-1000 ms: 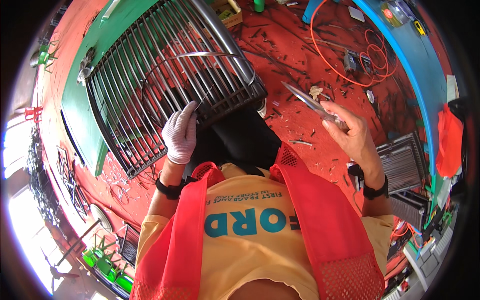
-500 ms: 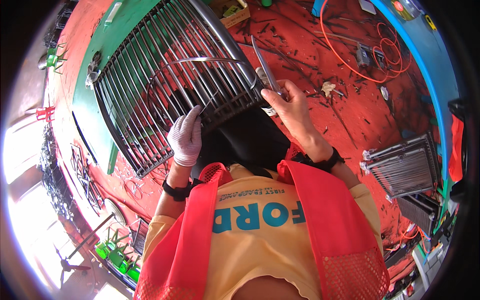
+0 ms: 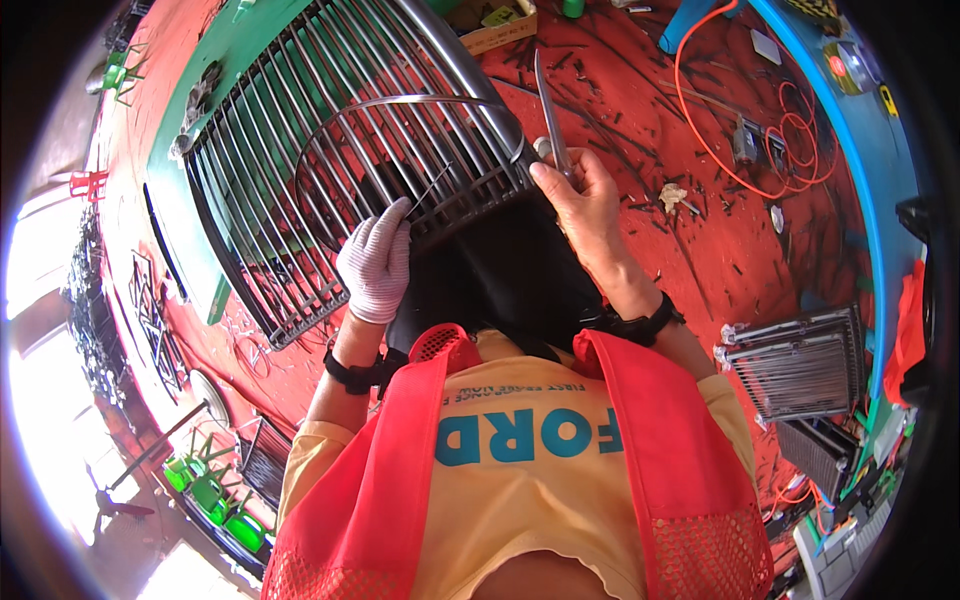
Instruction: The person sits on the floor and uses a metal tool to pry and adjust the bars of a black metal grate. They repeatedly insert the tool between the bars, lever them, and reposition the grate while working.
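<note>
A dark metal frame with many parallel bars leans in front of me, its near edge by my lap. My left hand, in a pale striped knit glove, rests at the near edge with its fingers pinched on a thin dark strip. A shiny strip arches across the bars; whether both are one piece I cannot tell. My bare right hand is closed round a curved grey blade-like piece that points up beside the frame's right corner. Its lower end is hidden in my fingers.
Dark offcuts litter the red floor. An orange hose coils at the right, near a blue edge. Further barred panels stack at the lower right. A green board lies under the frame, and a carton stands beyond.
The blade-like piece in my right hand stands slightly more upright. Both hands keep their grip, while the whole view has shifted a little.
</note>
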Motion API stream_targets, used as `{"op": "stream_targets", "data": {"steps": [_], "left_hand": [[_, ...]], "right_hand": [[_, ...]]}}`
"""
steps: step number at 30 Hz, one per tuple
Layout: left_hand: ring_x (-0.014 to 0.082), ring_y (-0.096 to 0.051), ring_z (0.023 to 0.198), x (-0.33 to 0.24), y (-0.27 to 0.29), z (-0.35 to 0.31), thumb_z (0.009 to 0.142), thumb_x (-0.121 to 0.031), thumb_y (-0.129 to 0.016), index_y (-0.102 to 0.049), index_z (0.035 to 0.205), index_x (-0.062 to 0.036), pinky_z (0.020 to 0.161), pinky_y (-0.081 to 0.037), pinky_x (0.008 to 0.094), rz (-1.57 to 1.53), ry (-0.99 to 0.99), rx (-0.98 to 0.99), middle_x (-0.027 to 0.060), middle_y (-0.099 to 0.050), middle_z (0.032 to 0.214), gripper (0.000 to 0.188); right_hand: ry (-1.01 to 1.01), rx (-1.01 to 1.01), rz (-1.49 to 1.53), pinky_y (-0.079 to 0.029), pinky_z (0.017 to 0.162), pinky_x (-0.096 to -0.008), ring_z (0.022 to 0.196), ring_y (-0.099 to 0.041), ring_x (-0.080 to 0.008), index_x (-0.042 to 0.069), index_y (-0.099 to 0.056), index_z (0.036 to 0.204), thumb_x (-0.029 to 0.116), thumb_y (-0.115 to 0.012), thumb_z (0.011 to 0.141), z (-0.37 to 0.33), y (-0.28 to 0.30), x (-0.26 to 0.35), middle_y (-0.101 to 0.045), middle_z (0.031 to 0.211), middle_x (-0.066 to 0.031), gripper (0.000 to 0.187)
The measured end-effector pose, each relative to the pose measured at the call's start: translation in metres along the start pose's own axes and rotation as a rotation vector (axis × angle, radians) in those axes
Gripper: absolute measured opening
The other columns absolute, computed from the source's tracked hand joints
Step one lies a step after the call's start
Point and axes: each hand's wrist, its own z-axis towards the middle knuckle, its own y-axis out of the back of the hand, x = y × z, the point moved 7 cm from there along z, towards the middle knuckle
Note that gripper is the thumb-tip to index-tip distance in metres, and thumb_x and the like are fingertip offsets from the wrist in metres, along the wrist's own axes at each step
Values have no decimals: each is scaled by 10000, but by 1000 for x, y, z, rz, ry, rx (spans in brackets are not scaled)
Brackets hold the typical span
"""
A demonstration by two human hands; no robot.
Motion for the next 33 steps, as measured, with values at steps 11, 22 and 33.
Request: {"op": "stream_targets", "data": {"steps": [11,22,33], "left_hand": [[232,-528,546,-6,3,5,787,2,-656,-674,1023,-39,522,-437,331,-67,-10,0,94,-521,641,240],[247,-634,609,-38,-1,20,842,-79,-633,-670,1056,-84,547,-499,297,-235,140,124,106,-626,751,217],[237,-654,719,-58,-52,50,791,-236,-713,-639,1082,-116,632,-530,324,-22,158,203,67,-623,989,323]], "right_hand": [[147,80,-481,-397,570,-188,653,-503,-35,-15,-597,1121,151,-637,914,-42,45,59,-559,758,29,268],[144,176,-780,-523,604,-296,669,-642,-141,27,-579,1174,79,-623,894,-83,52,98,-631,770,-99,288],[33,105,-448,-421,531,-215,627,-513,-66,18,-552,1168,69,-596,919,-67,54,64,-564,752,0,258]]}}
